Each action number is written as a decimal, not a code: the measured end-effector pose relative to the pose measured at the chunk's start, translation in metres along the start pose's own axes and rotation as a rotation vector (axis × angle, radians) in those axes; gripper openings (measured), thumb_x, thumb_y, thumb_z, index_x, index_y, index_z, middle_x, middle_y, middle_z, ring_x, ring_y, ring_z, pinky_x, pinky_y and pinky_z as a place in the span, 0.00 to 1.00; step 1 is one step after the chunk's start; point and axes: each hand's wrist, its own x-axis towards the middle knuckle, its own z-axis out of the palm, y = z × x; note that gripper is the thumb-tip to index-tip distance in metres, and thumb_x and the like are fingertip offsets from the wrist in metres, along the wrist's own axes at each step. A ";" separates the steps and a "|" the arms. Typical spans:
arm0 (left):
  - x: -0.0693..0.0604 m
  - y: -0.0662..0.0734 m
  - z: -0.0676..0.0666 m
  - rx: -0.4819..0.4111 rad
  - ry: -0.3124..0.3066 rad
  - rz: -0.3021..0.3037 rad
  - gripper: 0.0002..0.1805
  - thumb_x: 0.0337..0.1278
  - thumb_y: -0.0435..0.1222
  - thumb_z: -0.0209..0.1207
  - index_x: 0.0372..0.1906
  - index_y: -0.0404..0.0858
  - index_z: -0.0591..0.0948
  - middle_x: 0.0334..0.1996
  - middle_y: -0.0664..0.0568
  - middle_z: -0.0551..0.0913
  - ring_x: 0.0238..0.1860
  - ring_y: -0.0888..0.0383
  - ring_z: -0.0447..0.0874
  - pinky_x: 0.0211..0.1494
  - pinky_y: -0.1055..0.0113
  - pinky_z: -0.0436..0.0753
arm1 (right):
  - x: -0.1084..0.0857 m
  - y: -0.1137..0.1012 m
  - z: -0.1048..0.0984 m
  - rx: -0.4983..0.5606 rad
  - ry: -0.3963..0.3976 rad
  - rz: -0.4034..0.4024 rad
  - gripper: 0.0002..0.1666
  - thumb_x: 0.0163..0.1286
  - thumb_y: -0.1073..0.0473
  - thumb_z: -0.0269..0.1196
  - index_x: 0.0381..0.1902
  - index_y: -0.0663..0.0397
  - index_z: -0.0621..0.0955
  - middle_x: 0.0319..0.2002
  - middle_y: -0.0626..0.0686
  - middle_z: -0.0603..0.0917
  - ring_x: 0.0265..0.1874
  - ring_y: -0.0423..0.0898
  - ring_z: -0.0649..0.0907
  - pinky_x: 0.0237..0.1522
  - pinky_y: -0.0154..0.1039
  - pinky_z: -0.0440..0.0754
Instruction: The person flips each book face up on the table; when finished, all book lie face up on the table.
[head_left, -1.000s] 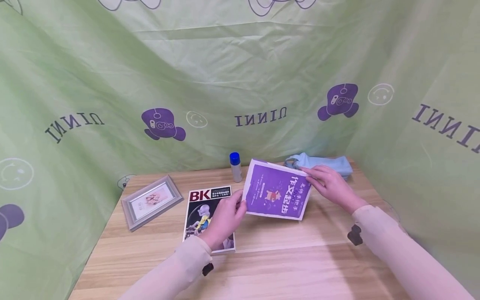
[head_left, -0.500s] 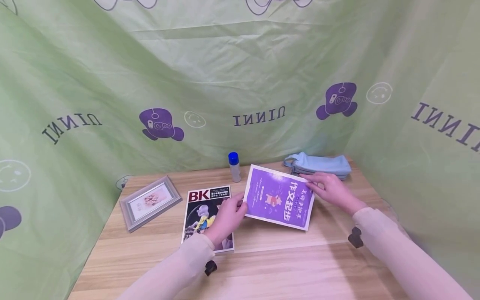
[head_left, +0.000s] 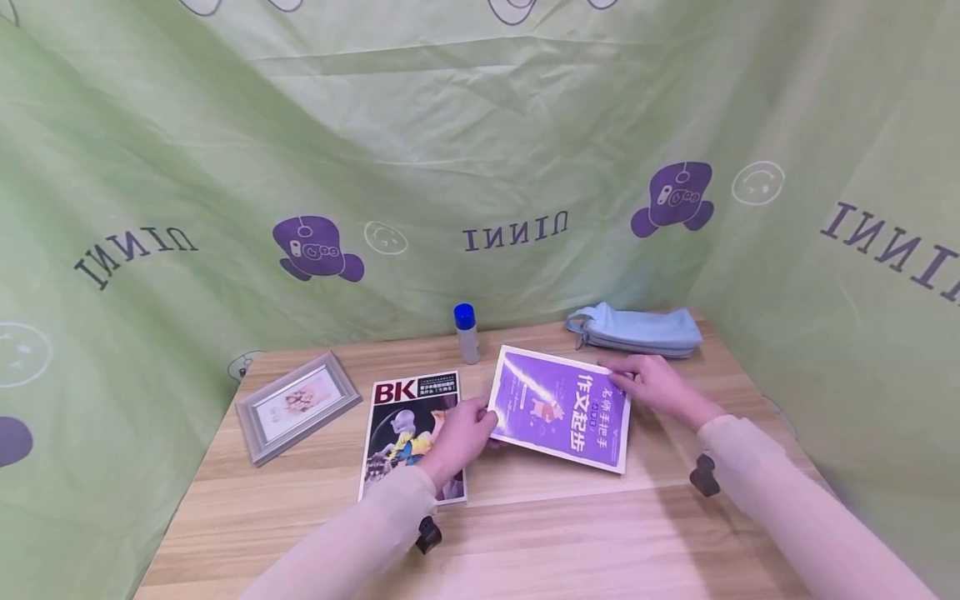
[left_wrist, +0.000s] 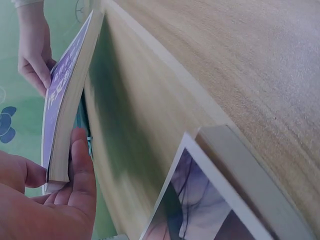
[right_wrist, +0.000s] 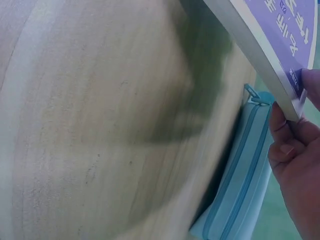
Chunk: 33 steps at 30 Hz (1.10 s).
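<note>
A purple book (head_left: pixel 551 408) with a white border is held a little above the wooden table, its cover facing up. My left hand (head_left: pixel 459 435) grips its left edge, thumb on the cover and fingers beneath, as the left wrist view shows. At the far right corner, my right hand (head_left: pixel 658 387) pinches the book between thumb and fingers. A second book (head_left: pixel 408 446), dark with "BK" printed in red, lies on the table partly behind the left hand and sleeve. In the right wrist view a light blue zipped pencil case (right_wrist: pixel 237 175) lies beyond the held book.
A grey picture frame (head_left: pixel 300 408) lies at the table's left. Toward the back edge stands a clear bottle with a blue cap (head_left: pixel 465 333). Green printed cloth (head_left: pixel 420 150) hangs behind and along both sides of the wooden table (head_left: pixel 555 542).
The purple book has tilted flatter and its near edge has come down toward me. My right hand has lowered slightly with it, uncovering more of the pencil case. Both hands keep their hold.
</note>
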 end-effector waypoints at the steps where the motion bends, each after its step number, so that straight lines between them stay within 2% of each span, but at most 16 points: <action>1: 0.000 -0.001 0.001 -0.016 -0.005 -0.012 0.17 0.69 0.28 0.49 0.54 0.27 0.84 0.31 0.46 0.89 0.30 0.49 0.91 0.39 0.51 0.90 | 0.000 0.000 0.001 0.004 -0.008 0.012 0.22 0.74 0.59 0.66 0.64 0.59 0.83 0.54 0.63 0.88 0.45 0.55 0.86 0.53 0.60 0.83; 3: 0.001 -0.002 0.003 -0.041 -0.016 -0.032 0.17 0.69 0.28 0.49 0.53 0.26 0.83 0.32 0.44 0.90 0.31 0.47 0.92 0.38 0.53 0.91 | 0.000 0.001 0.004 0.003 -0.021 0.035 0.22 0.74 0.59 0.66 0.64 0.59 0.83 0.54 0.63 0.87 0.44 0.53 0.86 0.55 0.60 0.83; 5: 0.001 -0.003 0.004 -0.062 -0.024 -0.054 0.17 0.68 0.27 0.49 0.53 0.24 0.83 0.33 0.43 0.89 0.31 0.46 0.92 0.37 0.55 0.91 | 0.000 0.002 0.008 0.011 -0.040 0.068 0.23 0.75 0.58 0.66 0.64 0.58 0.83 0.51 0.63 0.88 0.35 0.50 0.86 0.50 0.57 0.85; 8: 0.001 -0.005 0.006 -0.066 -0.024 -0.082 0.17 0.67 0.27 0.49 0.52 0.24 0.83 0.32 0.43 0.89 0.30 0.47 0.91 0.36 0.58 0.91 | -0.001 0.002 0.013 0.021 -0.064 0.101 0.23 0.75 0.58 0.66 0.65 0.58 0.83 0.41 0.59 0.89 0.21 0.45 0.80 0.38 0.50 0.84; 11: 0.001 -0.006 0.006 -0.065 -0.022 -0.100 0.17 0.67 0.27 0.49 0.51 0.23 0.83 0.30 0.43 0.89 0.28 0.49 0.91 0.35 0.58 0.91 | 0.000 0.004 0.017 0.015 -0.072 0.109 0.23 0.74 0.58 0.66 0.65 0.58 0.83 0.39 0.57 0.89 0.15 0.42 0.74 0.34 0.46 0.81; 16: 0.001 -0.008 0.007 -0.028 -0.022 -0.113 0.14 0.67 0.27 0.50 0.46 0.24 0.85 0.26 0.45 0.87 0.26 0.50 0.90 0.34 0.58 0.90 | 0.000 0.006 0.021 -0.014 -0.080 0.094 0.23 0.75 0.58 0.65 0.64 0.59 0.83 0.43 0.59 0.88 0.21 0.43 0.76 0.44 0.51 0.82; 18: 0.001 -0.008 0.007 -0.008 -0.021 -0.129 0.13 0.67 0.27 0.51 0.44 0.25 0.85 0.24 0.46 0.87 0.25 0.52 0.89 0.33 0.59 0.90 | 0.001 0.006 0.024 -0.030 -0.081 0.084 0.22 0.75 0.59 0.65 0.63 0.60 0.84 0.44 0.61 0.89 0.27 0.44 0.79 0.47 0.55 0.83; 23: 0.001 -0.009 0.006 0.051 -0.005 -0.150 0.11 0.67 0.27 0.54 0.38 0.28 0.86 0.21 0.47 0.86 0.24 0.53 0.89 0.31 0.61 0.89 | 0.001 0.007 0.029 -0.060 -0.077 0.066 0.20 0.74 0.59 0.65 0.60 0.61 0.85 0.45 0.61 0.89 0.36 0.48 0.82 0.50 0.58 0.83; 28: 0.003 -0.012 0.005 0.104 0.010 -0.142 0.10 0.67 0.28 0.56 0.34 0.30 0.86 0.20 0.47 0.86 0.23 0.52 0.88 0.29 0.62 0.88 | 0.001 0.008 0.032 -0.053 -0.064 0.062 0.20 0.73 0.59 0.66 0.59 0.61 0.86 0.40 0.56 0.89 0.35 0.48 0.82 0.49 0.58 0.83; 31: 0.003 -0.013 0.005 0.123 0.013 -0.141 0.10 0.67 0.28 0.56 0.34 0.30 0.87 0.20 0.48 0.85 0.23 0.53 0.87 0.28 0.63 0.87 | 0.000 0.010 0.033 -0.047 -0.052 0.055 0.20 0.73 0.59 0.67 0.60 0.60 0.86 0.44 0.58 0.90 0.40 0.51 0.85 0.53 0.59 0.83; 33: 0.003 -0.013 0.006 0.128 0.020 -0.131 0.10 0.67 0.27 0.56 0.41 0.27 0.87 0.21 0.48 0.85 0.22 0.54 0.87 0.28 0.62 0.87 | -0.001 0.011 0.033 -0.036 -0.043 0.043 0.20 0.72 0.60 0.67 0.60 0.60 0.86 0.46 0.60 0.89 0.43 0.54 0.86 0.53 0.60 0.83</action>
